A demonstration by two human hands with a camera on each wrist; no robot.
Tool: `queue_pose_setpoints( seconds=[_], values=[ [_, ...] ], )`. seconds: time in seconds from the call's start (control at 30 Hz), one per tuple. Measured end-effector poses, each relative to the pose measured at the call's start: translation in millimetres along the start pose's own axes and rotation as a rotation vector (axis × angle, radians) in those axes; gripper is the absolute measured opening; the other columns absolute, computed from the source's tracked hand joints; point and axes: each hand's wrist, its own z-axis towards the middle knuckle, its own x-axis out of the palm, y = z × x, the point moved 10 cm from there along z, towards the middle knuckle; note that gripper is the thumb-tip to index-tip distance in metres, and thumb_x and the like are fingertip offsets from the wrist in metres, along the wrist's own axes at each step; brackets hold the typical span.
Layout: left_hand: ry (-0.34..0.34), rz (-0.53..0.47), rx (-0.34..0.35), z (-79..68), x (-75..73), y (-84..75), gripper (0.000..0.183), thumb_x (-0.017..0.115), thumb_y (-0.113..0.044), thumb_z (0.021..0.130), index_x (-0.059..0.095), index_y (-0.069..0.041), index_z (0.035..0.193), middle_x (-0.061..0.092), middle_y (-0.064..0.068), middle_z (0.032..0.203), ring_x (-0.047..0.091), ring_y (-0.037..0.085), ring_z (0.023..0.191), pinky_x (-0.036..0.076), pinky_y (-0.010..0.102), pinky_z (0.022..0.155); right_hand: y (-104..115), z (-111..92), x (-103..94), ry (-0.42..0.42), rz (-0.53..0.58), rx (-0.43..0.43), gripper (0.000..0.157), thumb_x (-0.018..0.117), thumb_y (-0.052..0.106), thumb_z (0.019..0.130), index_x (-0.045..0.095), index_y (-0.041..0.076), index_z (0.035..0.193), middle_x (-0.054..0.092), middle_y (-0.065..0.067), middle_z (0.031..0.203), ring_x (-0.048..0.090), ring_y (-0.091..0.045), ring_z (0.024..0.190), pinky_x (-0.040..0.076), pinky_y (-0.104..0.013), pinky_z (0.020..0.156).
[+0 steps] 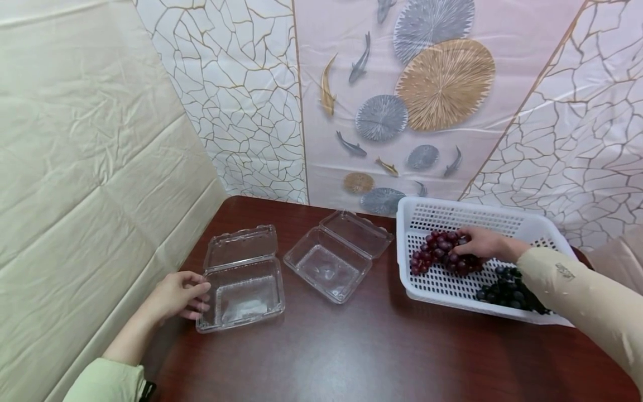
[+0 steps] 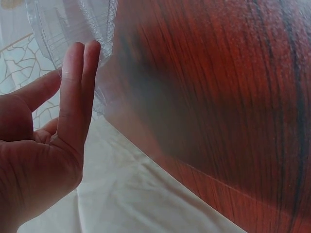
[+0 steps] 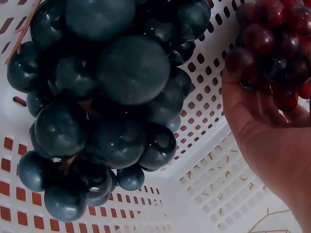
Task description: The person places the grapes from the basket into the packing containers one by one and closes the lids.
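Note:
In the head view my right hand reaches into a white slotted basket and grips a bunch of red grapes. The right wrist view shows that hand with its fingers partly hidden around the red grapes. A bunch of dark grapes lies nearer the basket's front right, large and close in the right wrist view. My left hand is at the left edge of a clear plastic clamshell box, lid up. In the left wrist view two of its fingers are straight beside the box.
A second clear clamshell box, also lid up, stands between the first box and the basket. All rest on a dark red wood-grain table. A beige cloth hangs along the left edge, and a patterned cloth covers the back.

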Motion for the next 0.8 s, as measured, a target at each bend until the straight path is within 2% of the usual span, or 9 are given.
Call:
queue_pose_setpoints(
  seconds=[0.07,0.17,0.3,0.37,0.67,0.8],
  values=[
    [-0.002,0.004,-0.002,0.1,0.2,-0.1,0.032,0.061,-0.007,0.108,0.054,0.018,0.127,0.076,0.022,0.094,0.078,0.027,0.076,0.070,0.042,0.062,-2,-2,2.6,0.030,0.050,0.012,0.057,0.066,0.019,0.106,0.043,-0.013,0.146,0.053,-0.035,0.137,0.064,-0.026,0.099,0.063,-0.041,0.075],
    [-0.003,0.009,-0.006,0.3,0.4,-0.1,0.032,0.061,-0.007,0.108,0.054,0.018,0.127,0.076,0.023,0.094,0.078,0.028,0.076,0.070,0.042,0.062,-4,-3,7.3,0.074,0.128,0.042,0.053,0.066,0.021,0.106,0.045,-0.011,0.144,0.057,-0.030,0.134,0.064,-0.024,0.099,0.063,-0.042,0.074],
    [-0.005,0.013,-0.005,0.5,0.0,-0.2,0.033,0.061,-0.007,0.108,0.054,0.018,0.128,0.076,0.023,0.094,0.079,0.028,0.077,0.069,0.042,0.062,-5,-3,12.5,0.109,0.198,0.056,0.041,0.068,0.023,0.105,0.052,-0.004,0.132,0.064,-0.017,0.119,0.063,-0.023,0.093,0.062,-0.043,0.071],
    [-0.005,0.014,-0.003,0.8,0.0,-0.5,0.033,0.061,-0.007,0.108,0.053,0.018,0.128,0.076,0.023,0.094,0.079,0.028,0.076,0.069,0.043,0.062,-5,-5,13.5,0.121,0.213,0.060,0.041,0.069,0.025,0.105,0.053,-0.002,0.131,0.064,-0.014,0.118,0.063,-0.022,0.093,0.062,-0.043,0.071],
    [-0.001,0.016,0.003,0.8,0.9,-0.9,0.034,0.061,-0.007,0.108,0.053,0.019,0.129,0.076,0.024,0.094,0.079,0.029,0.077,0.069,0.043,0.062,-4,-15,14.4,0.191,0.283,0.044,0.043,0.061,0.025,0.110,0.047,-0.005,0.138,0.064,-0.015,0.121,0.067,-0.023,0.101,0.066,-0.046,0.082],
    [-0.005,0.013,0.005,0.7,0.6,-2.1,0.034,0.061,-0.006,0.108,0.053,0.020,0.129,0.076,0.025,0.094,0.079,0.028,0.076,0.069,0.043,0.062,-3,-20,13.4,0.206,0.329,0.020,0.055,0.057,0.026,0.113,0.038,-0.010,0.150,0.065,-0.020,0.130,0.069,-0.026,0.108,0.066,-0.048,0.089]
  ],
)
